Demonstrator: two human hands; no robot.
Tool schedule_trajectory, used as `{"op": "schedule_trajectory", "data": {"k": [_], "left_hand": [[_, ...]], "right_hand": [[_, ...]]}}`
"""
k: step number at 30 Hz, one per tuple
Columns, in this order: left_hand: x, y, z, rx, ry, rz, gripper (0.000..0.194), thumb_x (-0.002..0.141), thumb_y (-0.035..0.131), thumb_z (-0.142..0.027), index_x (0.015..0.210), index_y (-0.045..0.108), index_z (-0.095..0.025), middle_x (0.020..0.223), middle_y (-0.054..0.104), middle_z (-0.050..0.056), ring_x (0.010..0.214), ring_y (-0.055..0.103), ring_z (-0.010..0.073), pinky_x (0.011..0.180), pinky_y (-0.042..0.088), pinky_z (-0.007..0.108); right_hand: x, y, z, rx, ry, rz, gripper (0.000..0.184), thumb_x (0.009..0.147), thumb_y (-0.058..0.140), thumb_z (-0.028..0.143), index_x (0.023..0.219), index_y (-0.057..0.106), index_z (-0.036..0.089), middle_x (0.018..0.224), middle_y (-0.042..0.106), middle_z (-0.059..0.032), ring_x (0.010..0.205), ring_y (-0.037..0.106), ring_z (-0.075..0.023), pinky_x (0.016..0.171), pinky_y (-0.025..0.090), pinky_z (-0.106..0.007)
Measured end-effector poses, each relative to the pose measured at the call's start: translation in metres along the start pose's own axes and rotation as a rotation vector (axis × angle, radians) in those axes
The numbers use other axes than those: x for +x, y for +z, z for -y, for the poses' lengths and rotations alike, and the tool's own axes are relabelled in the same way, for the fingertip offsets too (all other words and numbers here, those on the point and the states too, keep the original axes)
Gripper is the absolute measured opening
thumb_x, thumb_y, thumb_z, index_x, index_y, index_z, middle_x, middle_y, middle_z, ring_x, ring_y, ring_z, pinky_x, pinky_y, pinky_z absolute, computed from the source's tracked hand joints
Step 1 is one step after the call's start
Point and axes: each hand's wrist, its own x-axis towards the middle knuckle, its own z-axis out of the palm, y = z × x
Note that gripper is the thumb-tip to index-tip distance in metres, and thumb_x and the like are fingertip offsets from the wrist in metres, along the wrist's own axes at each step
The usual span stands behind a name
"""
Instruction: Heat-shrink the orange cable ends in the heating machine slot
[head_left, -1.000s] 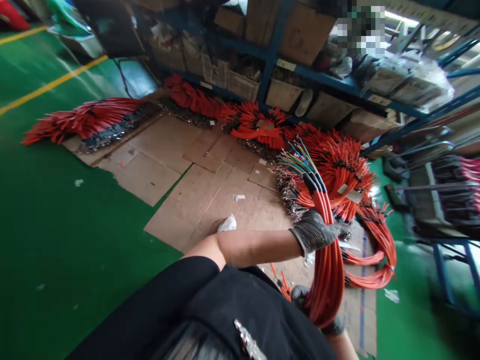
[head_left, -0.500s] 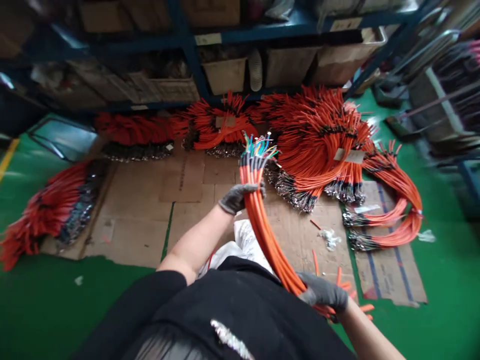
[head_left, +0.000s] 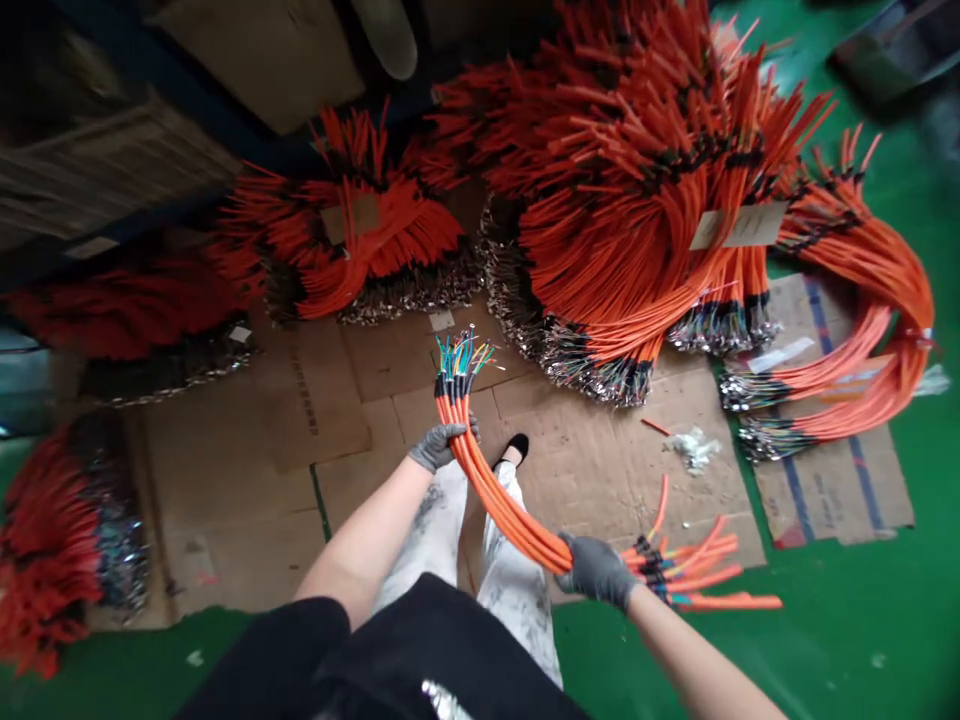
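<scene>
Orange piled cables (head_left: pixel 630 240) lie on cardboard (head_left: pixel 577 440) beyond the hands (head_left: pixel 442 445), both clamped on a cable bundle (head_left: pixel 514 515).

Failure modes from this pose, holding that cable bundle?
The bare wire ends fan out loose above the left hand, so they might snag or bend. The orange bundle sags between the left and right hand; a loose grip could let cables slip out of line. The splayed tails beyond the right hand may tangle.
</scene>
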Motion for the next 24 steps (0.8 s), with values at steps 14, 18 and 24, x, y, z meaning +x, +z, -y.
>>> {"op": "schedule_trajectory", "data": {"k": [14,18,24], "left_hand": [[0.344,-0.095,-0.020,0.106,0.101,-0.334,0.023,0.081,0.087,-0.014,0.087,0.065,-0.017,0.078,0.072,0.000,0.086,0.073,0.0160,0.103,0.060,0.034],[0.424,-0.110,-0.002,0.164,0.083,-0.484,0.023,0.085,0.086,-0.014,0.090,0.065,-0.019,0.076,0.071,0.001,0.100,0.075,0.0198,0.107,0.060,0.038],[0.467,-0.115,0.021,0.302,0.035,-0.578,0.040,0.070,0.099,-0.015,0.094,0.067,-0.016,0.094,0.079,0.012,0.115,0.075,0.0307,0.105,0.061,0.050]], "right_hand": [[0.371,-0.094,-0.081,-0.295,0.221,-0.188,0.037,0.095,0.066,0.036,0.126,0.071,0.017,0.116,0.080,-0.0201,0.110,0.077,-0.0334,0.090,0.051,-0.040],[0.425,-0.097,-0.098,-0.279,0.274,-0.134,0.038,0.095,0.066,0.034,0.129,0.071,0.017,0.117,0.080,-0.0197,0.109,0.078,-0.0327,0.086,0.052,-0.039],[0.452,-0.098,-0.122,-0.285,0.266,-0.070,0.039,0.094,0.070,0.036,0.128,0.074,0.017,0.120,0.080,-0.0203,0.110,0.077,-0.0338,0.087,0.053,-0.040]]}}
